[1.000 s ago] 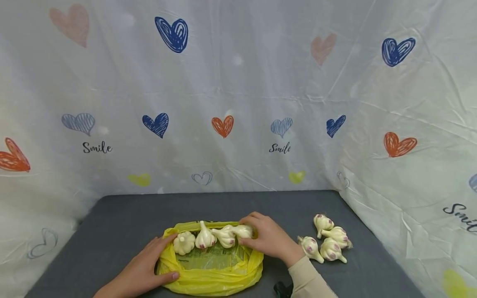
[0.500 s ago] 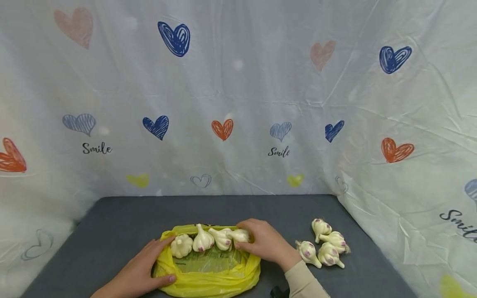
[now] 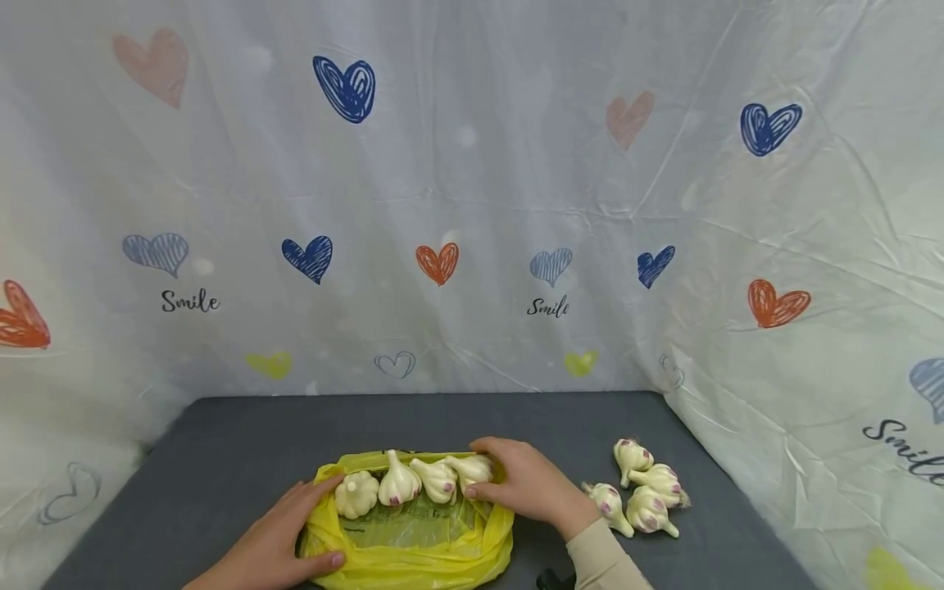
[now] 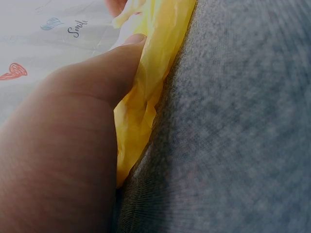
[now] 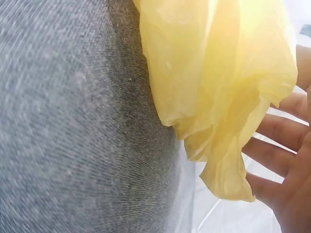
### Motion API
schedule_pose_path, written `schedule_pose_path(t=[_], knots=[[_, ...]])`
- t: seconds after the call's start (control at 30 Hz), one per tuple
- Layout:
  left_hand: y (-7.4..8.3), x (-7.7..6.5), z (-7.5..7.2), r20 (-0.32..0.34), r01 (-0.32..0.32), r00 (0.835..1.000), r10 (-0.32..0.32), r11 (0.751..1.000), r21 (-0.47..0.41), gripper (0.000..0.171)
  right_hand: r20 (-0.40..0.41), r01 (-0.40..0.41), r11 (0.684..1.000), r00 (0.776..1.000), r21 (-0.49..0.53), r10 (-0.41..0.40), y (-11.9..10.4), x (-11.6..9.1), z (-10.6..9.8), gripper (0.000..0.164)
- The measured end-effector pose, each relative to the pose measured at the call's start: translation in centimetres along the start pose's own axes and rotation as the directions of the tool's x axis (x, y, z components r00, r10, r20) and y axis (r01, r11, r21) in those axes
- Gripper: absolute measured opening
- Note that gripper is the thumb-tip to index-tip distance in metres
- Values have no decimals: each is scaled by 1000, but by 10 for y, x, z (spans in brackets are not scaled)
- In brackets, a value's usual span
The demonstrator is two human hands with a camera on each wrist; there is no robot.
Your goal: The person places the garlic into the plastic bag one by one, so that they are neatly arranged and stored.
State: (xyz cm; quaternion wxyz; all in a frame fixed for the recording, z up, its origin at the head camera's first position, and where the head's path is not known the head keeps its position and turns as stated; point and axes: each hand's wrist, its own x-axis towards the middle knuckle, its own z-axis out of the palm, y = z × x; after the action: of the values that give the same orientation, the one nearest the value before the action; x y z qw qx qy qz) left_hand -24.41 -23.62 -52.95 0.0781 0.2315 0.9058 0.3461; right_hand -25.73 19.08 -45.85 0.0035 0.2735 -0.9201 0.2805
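A yellow plastic bag (image 3: 435, 561) lies spread on the table with its mouth facing up. Several white garlic bulbs sit in a row along its back side, the leftmost garlic bulb (image 3: 356, 495) with its stem upward. My left hand (image 3: 276, 533) flanks the bag's left end, thumb and straight fingers resting on its edge. At the right end my right hand (image 3: 531, 483) holds the rightmost garlic bulb (image 3: 470, 469) between thumb and forefinger. The right wrist view shows other fingers (image 5: 282, 131) spread outside the bag; the left wrist view shows the left thumb against it.
Several more garlic bulbs (image 3: 649, 510), purple-marked, lie grouped on the right of the dark grey table (image 3: 413, 418). A small black object (image 3: 555, 580), partly hidden, lies beside the right sleeve. A white curtain (image 3: 472, 180) printed with hearts surrounds the table.
The rightmost garlic bulb has turned slightly in my right hand, its stem now pointing left and up. My left hand keeps its place on the bag. The head view has shifted a little.
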Motion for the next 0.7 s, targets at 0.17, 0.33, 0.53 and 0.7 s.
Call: schedule_pose_path(t=[0.17, 0.33, 0.53, 0.7], knots=[[-2, -1, 1, 5, 6, 1000, -6, 1000, -1, 91, -5, 20, 1000, 1000, 7, -20, 1, -2, -1, 60], [-3, -1, 1, 6, 6, 1000, -6, 1000, -5, 92, -9, 28, 999, 1000, 26, -28, 2, -4, -5, 53], [0, -1, 0, 0, 2, 1000, -2, 1000, -4, 92, -11, 43, 999, 999, 21, -42, 5, -6, -9, 44], [4, -4, -1, -5, -19, 1000, 19, 1000, 10, 91, -15, 52, 998, 999, 21, -52, 9, -6, -11, 38]])
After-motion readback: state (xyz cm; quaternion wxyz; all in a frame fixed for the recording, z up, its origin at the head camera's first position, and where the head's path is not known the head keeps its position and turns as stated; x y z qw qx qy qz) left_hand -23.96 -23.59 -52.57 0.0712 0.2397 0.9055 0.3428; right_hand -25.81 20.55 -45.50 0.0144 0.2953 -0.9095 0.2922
